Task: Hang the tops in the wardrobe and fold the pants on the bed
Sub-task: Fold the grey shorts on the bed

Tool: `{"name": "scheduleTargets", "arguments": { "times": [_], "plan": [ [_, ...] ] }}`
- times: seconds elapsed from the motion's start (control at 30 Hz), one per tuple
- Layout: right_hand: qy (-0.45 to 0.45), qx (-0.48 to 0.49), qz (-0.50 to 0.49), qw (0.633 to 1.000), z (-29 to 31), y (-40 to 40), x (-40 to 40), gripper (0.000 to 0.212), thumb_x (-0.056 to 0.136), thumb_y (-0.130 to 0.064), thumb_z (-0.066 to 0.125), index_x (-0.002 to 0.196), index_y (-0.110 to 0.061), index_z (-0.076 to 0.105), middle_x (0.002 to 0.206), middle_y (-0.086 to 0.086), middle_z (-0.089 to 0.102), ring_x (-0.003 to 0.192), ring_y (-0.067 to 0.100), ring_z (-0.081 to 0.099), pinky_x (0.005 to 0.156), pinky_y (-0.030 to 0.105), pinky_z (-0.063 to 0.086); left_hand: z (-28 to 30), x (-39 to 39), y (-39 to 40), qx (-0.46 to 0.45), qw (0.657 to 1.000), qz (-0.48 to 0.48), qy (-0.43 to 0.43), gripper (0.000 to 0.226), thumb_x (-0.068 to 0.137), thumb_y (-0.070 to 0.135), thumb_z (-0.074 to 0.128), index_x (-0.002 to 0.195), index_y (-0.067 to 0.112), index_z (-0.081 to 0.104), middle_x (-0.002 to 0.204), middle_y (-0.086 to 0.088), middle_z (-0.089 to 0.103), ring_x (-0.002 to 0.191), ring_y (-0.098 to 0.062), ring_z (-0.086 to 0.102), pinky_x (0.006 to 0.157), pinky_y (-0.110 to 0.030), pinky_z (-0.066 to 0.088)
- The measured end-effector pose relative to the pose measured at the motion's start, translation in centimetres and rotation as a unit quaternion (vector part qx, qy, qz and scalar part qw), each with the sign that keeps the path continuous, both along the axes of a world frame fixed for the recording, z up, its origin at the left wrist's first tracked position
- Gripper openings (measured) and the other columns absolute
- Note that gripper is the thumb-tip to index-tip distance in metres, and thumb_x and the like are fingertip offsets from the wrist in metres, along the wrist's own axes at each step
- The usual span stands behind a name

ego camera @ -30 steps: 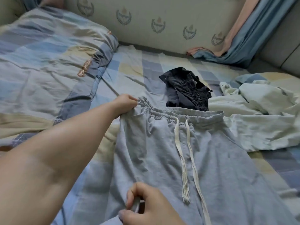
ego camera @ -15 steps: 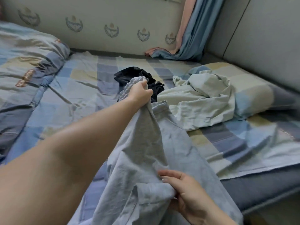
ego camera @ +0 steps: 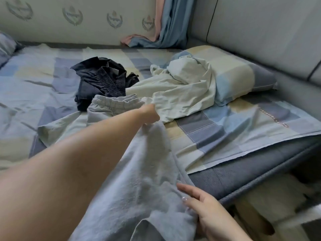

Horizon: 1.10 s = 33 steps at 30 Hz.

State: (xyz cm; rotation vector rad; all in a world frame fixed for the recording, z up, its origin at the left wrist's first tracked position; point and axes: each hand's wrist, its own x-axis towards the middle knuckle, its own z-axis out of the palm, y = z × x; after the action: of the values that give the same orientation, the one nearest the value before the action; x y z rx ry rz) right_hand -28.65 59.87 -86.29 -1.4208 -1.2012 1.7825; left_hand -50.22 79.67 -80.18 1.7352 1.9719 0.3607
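Observation:
Light grey sweatpants (ego camera: 145,180) lie folded lengthwise on the bed (ego camera: 217,136), their elastic waistband toward the dark garment. My left hand (ego camera: 150,114) reaches out over the bed and grips the pants near the waistband. My right hand (ego camera: 206,211) holds the lower part of the pants at the bed's near edge, fingers on top and the thumb hidden beneath the fabric. A crumpled black pair of pants (ego camera: 100,80) lies beyond the waistband. A pale green garment (ego camera: 180,91) is heaped to the right of it.
A checked pillow (ego camera: 234,73) lies at the right against a grey padded headboard (ego camera: 260,26). A blue and pink curtain (ego camera: 166,23) hangs at the far wall. The bed's dark grey edge (ego camera: 243,174) runs at the lower right.
My left hand has carried the waistband side over to the right and down onto the bed, folding the pants lengthwise. The camera has swung right. My right hand stays on the lower fabric.

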Motion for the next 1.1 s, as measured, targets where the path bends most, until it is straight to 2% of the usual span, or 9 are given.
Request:
{"name": "scheduleTargets", "arguments": {
  "times": [0.13,0.27,0.4,0.53,0.67,0.77,0.87,0.93,1.1],
  "plan": [
    [-0.088,0.115,0.057,0.988,-0.4,-0.9,0.5,0.032,0.084,-0.007,0.069,0.102,-0.034,0.066,0.110,-0.020,0.065,0.104,-0.012,0.058,0.090,0.005,0.039,-2.7,-0.3,-0.4,0.000,0.995,-0.055,0.082,0.042,0.095,0.015,0.040,0.137,0.010,0.044,0.134,-0.016,0.052,0.119,-0.034,0.051,0.094,-0.035,0.043],
    [-0.172,0.217,0.077,0.958,-0.5,-1.7,0.4,0.047,0.081,-0.002,0.066,0.109,-0.039,0.059,0.117,-0.024,0.057,0.109,-0.011,0.053,0.093,0.002,0.033,-3.8,-1.4,-1.4,0.041,0.996,-0.033,0.077,0.044,0.097,0.029,0.037,0.138,0.018,0.045,0.136,-0.017,0.051,0.123,-0.035,0.048,0.101,-0.036,0.039],
    [-0.166,0.251,-0.019,0.954,-0.3,-1.8,1.1,0.038,0.087,0.004,0.057,0.103,-0.031,0.064,0.106,-0.023,0.066,0.099,-0.014,0.057,0.080,0.001,0.037,-5.2,-2.3,-4.3,0.024,0.996,-0.056,0.059,0.050,0.095,0.032,0.047,0.142,0.017,0.041,0.145,-0.014,0.043,0.132,-0.032,0.039,0.109,-0.035,0.033],
    [-0.233,0.254,0.042,0.938,-0.3,-1.4,1.9,0.032,0.089,-0.005,0.061,0.107,-0.032,0.062,0.108,-0.025,0.062,0.103,-0.010,0.055,0.082,0.000,0.037,-6.2,-2.5,-7.6,0.027,0.993,-0.103,0.049,0.056,0.095,0.034,0.050,0.146,0.018,0.034,0.151,-0.009,0.035,0.140,-0.025,0.029,0.112,-0.031,0.023],
    [-0.180,0.265,-0.004,0.947,1.0,-1.3,2.9,0.036,0.089,0.003,0.056,0.103,-0.029,0.066,0.094,-0.023,0.069,0.085,-0.010,0.063,0.073,0.002,0.042,-5.9,-2.2,-9.5,0.031,0.988,-0.149,0.040,0.059,0.094,0.031,0.055,0.148,0.019,0.033,0.150,-0.010,0.035,0.137,-0.026,0.032,0.108,-0.029,0.025],
    [-0.271,0.254,0.012,0.928,0.2,-2.0,3.4,0.043,0.088,-0.006,0.061,0.124,-0.030,0.057,0.114,-0.018,0.060,0.106,-0.006,0.057,0.088,0.007,0.042,-6.1,-2.4,-10.6,0.023,0.985,-0.163,0.045,0.062,0.092,0.034,0.058,0.147,0.021,0.034,0.149,-0.009,0.035,0.138,-0.028,0.031,0.112,-0.033,0.026],
    [-0.327,0.220,-0.034,0.918,-1.2,-4.1,3.5,0.056,0.086,-0.009,0.064,0.135,-0.029,0.045,0.107,-0.012,0.051,0.090,0.012,0.061,0.080,0.020,0.049,-6.7,-2.8,-12.0,0.020,0.981,-0.188,0.047,0.063,0.089,0.037,0.060,0.145,0.022,0.036,0.146,-0.009,0.038,0.134,-0.030,0.035,0.111,-0.040,0.031],
    [-0.360,0.228,-0.069,0.902,-1.7,-5.2,3.4,0.058,0.084,-0.010,0.065,0.134,-0.030,0.044,0.110,-0.009,0.046,0.085,0.009,0.061,0.078,0.021,0.050,-6.9,-3.1,-12.8,0.026,0.979,-0.199,0.044,0.061,0.089,0.038,0.059,0.144,0.023,0.038,0.145,-0.008,0.039,0.133,-0.030,0.036,0.110,-0.041,0.032],
    [-0.409,0.130,-0.099,0.898,-1.6,-7.3,1.9,0.059,0.084,-0.016,0.066,0.137,-0.023,0.041,0.138,0.004,0.042,0.116,0.016,0.054,0.103,0.037,0.042,-6.7,-4.5,-15.1,0.016,0.969,-0.246,0.012,0.056,0.089,0.035,0.058,0.141,0.020,0.043,0.137,-0.006,0.047,0.126,-0.028,0.043,0.105,-0.037,0.037]
  ]
}}
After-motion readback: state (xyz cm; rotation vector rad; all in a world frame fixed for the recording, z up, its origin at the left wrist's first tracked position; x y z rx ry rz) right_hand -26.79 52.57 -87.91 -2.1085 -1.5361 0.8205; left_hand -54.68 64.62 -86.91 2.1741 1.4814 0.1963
